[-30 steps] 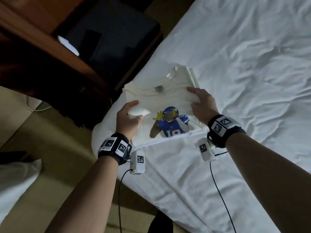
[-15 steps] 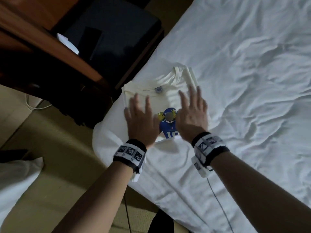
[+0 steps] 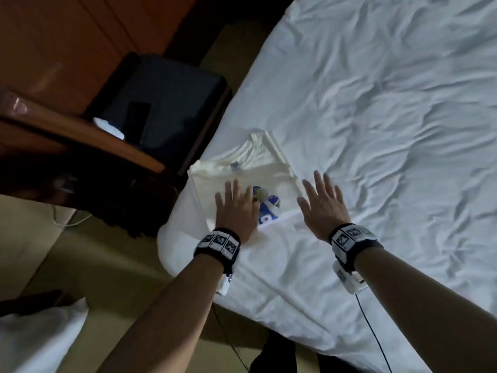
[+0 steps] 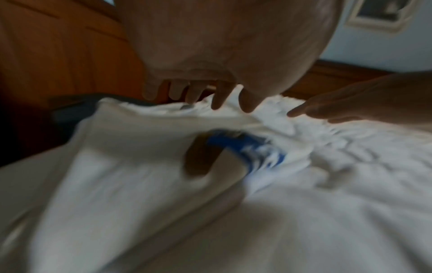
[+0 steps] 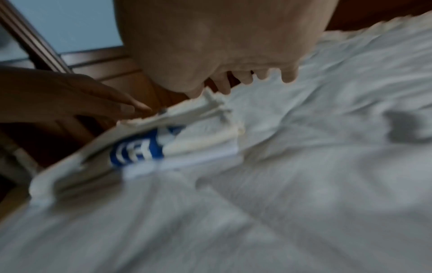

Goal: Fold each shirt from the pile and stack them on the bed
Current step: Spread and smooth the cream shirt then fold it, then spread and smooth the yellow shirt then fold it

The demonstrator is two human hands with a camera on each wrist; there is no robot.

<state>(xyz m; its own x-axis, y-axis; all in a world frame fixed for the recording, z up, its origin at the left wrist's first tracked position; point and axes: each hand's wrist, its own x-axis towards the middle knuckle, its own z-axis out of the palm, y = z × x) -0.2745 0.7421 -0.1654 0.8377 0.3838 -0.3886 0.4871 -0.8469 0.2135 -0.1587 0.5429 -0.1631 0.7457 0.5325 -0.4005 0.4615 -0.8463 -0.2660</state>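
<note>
Nearest, both forearms reaching forward from the lower edge of the head view, tracking bands on the wrists. Left hand [image 3: 236,208] flat, fingers straight and spread, over the left half of the folded shirt [image 3: 250,168]; contact uncertain, wrist views too blurred to settle. Right hand [image 3: 321,208] likewise flat and spread, holding nothing, at the shirt's right edge, mostly over the bed [image 3: 390,117] sheet. Hands apart, gap between them showing the blue player print [image 3: 269,208]. Shirt cream, folded into a rectangle, collar away from the person, lying on the bed near its left edge. Beyond, wrinkled white sheet. Left of the bed, a dark nightstand [image 3: 166,103] bearing a black remote [image 3: 137,111] and a small white object [image 3: 109,127]; wooden panelling [image 3: 80,36] behind.
</note>
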